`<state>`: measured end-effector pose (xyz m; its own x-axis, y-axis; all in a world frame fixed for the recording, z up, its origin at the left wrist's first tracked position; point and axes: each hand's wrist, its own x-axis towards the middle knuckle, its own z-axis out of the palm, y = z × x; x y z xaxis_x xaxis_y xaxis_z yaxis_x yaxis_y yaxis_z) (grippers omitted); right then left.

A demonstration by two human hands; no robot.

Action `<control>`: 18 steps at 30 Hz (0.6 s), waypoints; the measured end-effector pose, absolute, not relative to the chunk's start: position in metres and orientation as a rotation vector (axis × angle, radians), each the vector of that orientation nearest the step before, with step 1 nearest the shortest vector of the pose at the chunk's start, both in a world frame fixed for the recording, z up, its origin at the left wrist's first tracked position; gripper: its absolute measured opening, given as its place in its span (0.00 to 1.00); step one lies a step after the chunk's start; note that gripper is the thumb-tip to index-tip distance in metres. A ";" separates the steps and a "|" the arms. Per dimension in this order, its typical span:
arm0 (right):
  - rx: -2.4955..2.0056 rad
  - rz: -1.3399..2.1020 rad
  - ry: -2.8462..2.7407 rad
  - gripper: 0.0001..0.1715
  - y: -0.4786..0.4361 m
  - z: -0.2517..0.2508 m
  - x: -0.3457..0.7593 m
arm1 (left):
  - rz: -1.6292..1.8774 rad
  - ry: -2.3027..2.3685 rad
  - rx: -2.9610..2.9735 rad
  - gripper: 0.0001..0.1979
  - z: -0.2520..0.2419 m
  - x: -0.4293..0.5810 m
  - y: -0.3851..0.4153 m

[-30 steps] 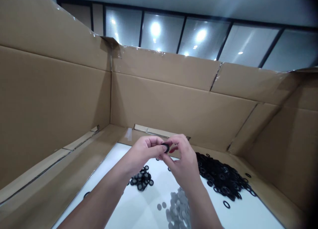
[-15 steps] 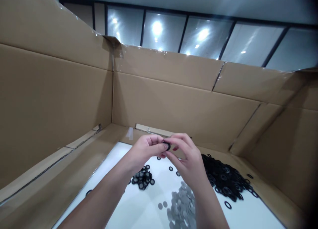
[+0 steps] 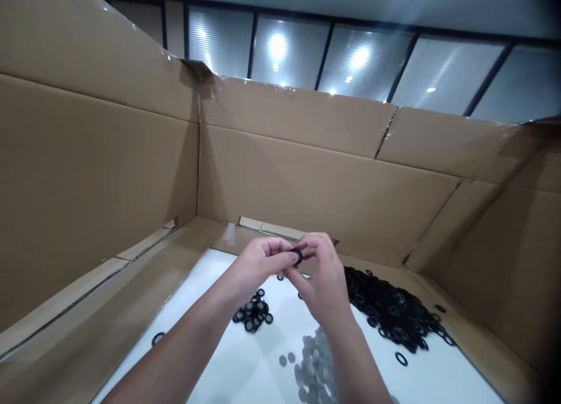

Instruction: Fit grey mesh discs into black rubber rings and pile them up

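Inside a cardboard box (image 3: pixel 324 187), black rings (image 3: pixel 390 307), grey discs (image 3: pixel 315 366)

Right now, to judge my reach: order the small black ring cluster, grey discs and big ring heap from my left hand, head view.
Left hand:
1. Small ring cluster: below
2. Grey discs: front centre
3. Big ring heap: far right

Matt black rubber rings (image 3: pixel 392 310), dull grey metal discs (image 3: pixel 315 363), matt corrugated cardboard walls (image 3: pixel 324 187), glossy white panel (image 3: pixel 258 357)
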<state>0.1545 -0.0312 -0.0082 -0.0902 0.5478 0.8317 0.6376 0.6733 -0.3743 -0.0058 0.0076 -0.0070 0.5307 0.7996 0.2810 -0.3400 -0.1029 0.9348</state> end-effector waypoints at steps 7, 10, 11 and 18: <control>-0.952 -0.049 -1.831 0.12 -0.031 -0.006 0.158 | 1.000 0.448 1.371 0.08 -0.008 -0.005 0.010; -0.993 -0.066 -1.740 0.16 -0.028 -0.009 0.156 | 1.004 0.462 1.365 0.10 -0.008 -0.004 0.010; -0.974 -0.038 -1.769 0.17 -0.028 -0.009 0.156 | 1.008 0.460 1.361 0.10 -0.008 -0.004 0.011; -0.900 -0.026 -1.838 0.13 -0.030 -0.004 0.165 | 0.996 0.428 1.321 0.09 -0.010 -0.004 0.012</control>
<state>0.1649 -0.0300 -0.0037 -0.1766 0.5643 0.8065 0.5871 0.7180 -0.3738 -0.0041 0.0123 -0.0101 0.5423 0.7974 0.2646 -0.3570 -0.0664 0.9318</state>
